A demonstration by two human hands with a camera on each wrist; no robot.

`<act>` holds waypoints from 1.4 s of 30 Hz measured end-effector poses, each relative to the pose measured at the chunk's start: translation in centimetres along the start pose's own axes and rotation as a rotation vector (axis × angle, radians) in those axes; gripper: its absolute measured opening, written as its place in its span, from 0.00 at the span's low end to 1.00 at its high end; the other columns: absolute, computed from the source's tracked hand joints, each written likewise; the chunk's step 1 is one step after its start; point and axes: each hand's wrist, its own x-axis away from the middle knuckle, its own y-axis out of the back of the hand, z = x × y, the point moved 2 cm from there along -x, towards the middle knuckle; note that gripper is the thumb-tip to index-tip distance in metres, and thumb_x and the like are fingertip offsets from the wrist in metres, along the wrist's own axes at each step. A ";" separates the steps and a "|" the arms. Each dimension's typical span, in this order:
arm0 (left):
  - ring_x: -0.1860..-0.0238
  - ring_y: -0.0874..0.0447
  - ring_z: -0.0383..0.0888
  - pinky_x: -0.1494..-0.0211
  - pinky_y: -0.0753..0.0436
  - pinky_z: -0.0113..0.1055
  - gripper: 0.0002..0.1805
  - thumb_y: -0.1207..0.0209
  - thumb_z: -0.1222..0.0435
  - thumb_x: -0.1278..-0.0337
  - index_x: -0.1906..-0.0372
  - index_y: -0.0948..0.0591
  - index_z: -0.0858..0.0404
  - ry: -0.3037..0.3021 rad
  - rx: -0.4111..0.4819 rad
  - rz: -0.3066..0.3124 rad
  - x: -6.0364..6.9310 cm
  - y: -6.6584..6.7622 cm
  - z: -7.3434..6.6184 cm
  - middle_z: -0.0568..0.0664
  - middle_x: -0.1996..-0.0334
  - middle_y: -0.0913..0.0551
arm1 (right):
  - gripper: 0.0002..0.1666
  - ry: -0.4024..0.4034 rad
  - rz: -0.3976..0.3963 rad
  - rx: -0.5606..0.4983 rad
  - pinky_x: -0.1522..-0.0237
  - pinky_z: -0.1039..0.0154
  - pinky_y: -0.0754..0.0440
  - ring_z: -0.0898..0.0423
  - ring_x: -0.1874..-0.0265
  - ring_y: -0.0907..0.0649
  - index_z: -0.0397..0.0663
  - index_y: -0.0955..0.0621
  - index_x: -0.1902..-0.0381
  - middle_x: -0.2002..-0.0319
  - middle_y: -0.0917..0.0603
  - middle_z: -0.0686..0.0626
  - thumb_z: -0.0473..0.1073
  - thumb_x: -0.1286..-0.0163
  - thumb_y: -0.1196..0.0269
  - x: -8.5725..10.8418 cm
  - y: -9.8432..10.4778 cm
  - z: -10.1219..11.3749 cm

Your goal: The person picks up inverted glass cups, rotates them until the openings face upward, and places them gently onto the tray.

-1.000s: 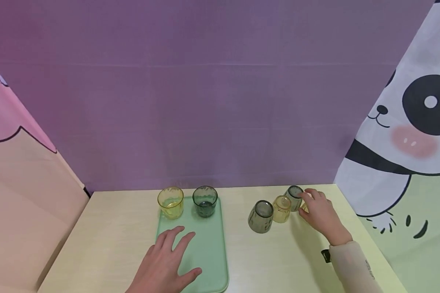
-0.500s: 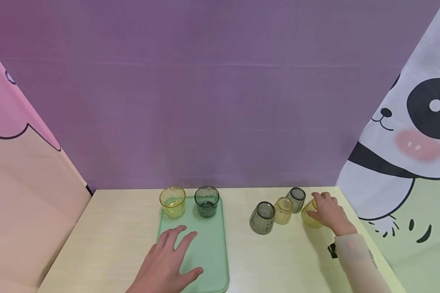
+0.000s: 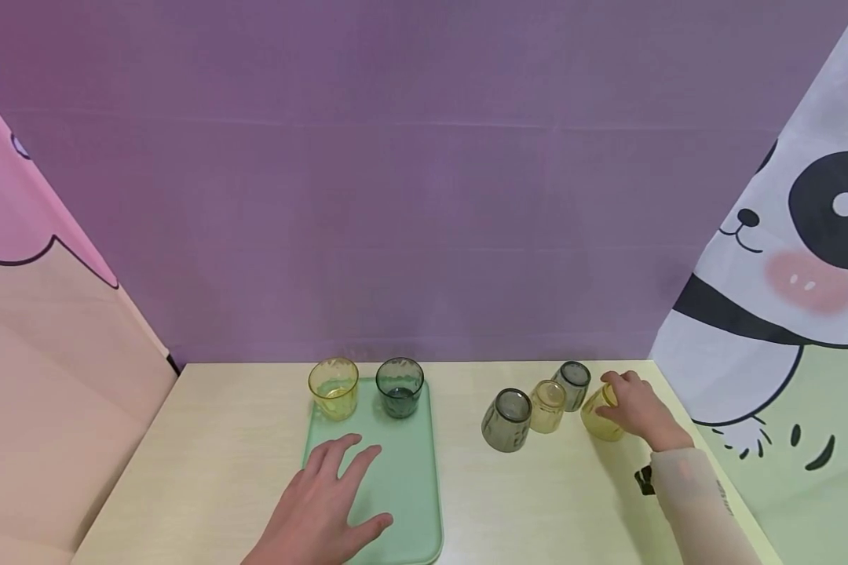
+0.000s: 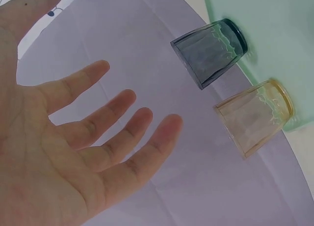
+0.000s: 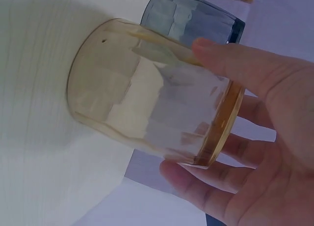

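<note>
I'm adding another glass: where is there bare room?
Bare: the tray right of the left hand, nearer than the two upright glasses; the table left of the tray; the table between tray and right sleeve. Crowded: the tray's far end and the table's far right, where four upturned glasses cluster, the rightmost glass gripped by the right hand.

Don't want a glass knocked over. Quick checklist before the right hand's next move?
1. Right hand gripping the rightmost yellow tumbler: ok, thumb and fingers around its base end.
2. That tumbler open side up: not ok, upside down.
3. Its rim off the table: cannot tell.
4. Gap to the rear gray tumbler: cannot tell, they sit very close.
5. Upright yellow tumbler and upright gray tumbler standing on the tray: ok, both at its far end.
6. Left hand away from the tray: not ok, overlaps its near part in the head view.
</note>
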 end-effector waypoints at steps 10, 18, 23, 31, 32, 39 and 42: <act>0.37 0.30 0.51 0.64 0.18 0.44 0.42 0.27 0.44 0.53 0.33 0.27 0.54 0.109 0.132 0.057 -0.2 -0.4 -0.1 0.49 0.36 0.29 | 0.32 0.037 -0.034 0.010 0.60 0.38 0.21 0.29 0.60 0.22 0.28 0.25 0.46 0.55 0.24 0.27 0.40 0.43 0.25 0.8 0.8 0.7; 0.35 0.31 0.44 0.51 0.18 0.46 0.41 0.25 0.46 0.53 0.32 0.27 0.48 0.199 0.289 0.018 -0.2 -0.5 0.2 0.42 0.35 0.31 | 0.32 0.074 -0.070 -0.002 0.58 0.37 0.22 0.29 0.59 0.22 0.30 0.25 0.45 0.53 0.24 0.26 0.40 0.43 0.25 1.9 2.1 2.3; 0.36 0.29 0.43 0.46 0.19 0.45 0.40 0.25 0.47 0.53 0.33 0.26 0.49 0.199 0.339 0.012 -0.2 -0.6 0.4 0.41 0.35 0.31 | 0.32 0.092 -0.091 -0.034 0.56 0.37 0.22 0.30 0.57 0.21 0.31 0.25 0.44 0.52 0.24 0.27 0.40 0.42 0.25 2.5 2.6 3.0; 0.39 0.28 0.39 0.50 0.18 0.34 0.40 0.24 0.51 0.52 0.32 0.27 0.49 0.213 0.497 0.009 -0.1 -0.7 0.8 0.36 0.36 0.32 | 0.33 0.117 -0.115 -0.118 0.54 0.40 0.22 0.36 0.56 0.20 0.32 0.24 0.43 0.52 0.23 0.31 0.41 0.41 0.25 3.7 3.5 4.1; 0.39 0.28 0.39 0.51 0.18 0.33 0.40 0.24 0.52 0.52 0.32 0.28 0.48 0.216 0.518 0.010 -0.1 -0.7 0.8 0.35 0.36 0.32 | 0.33 0.119 -0.114 -0.125 0.53 0.40 0.22 0.36 0.55 0.20 0.32 0.24 0.43 0.52 0.23 0.32 0.41 0.41 0.25 3.9 3.6 4.2; 0.38 0.29 0.37 0.51 0.17 0.32 0.40 0.25 0.51 0.51 0.31 0.29 0.45 0.248 0.569 0.010 -0.1 -0.6 1.0 0.34 0.35 0.32 | 0.32 0.146 -0.139 -0.176 0.52 0.41 0.22 0.38 0.53 0.20 0.34 0.23 0.43 0.51 0.21 0.36 0.42 0.41 0.25 4.6 4.0 4.8; 0.37 0.29 0.38 0.51 0.17 0.32 0.40 0.25 0.50 0.50 0.31 0.29 0.45 0.254 0.594 0.012 -0.2 -0.7 1.0 0.34 0.35 0.32 | 0.32 0.163 -0.158 -0.195 0.54 0.43 0.22 0.41 0.54 0.20 0.35 0.22 0.43 0.52 0.20 0.39 0.43 0.42 0.24 4.8 4.2 5.0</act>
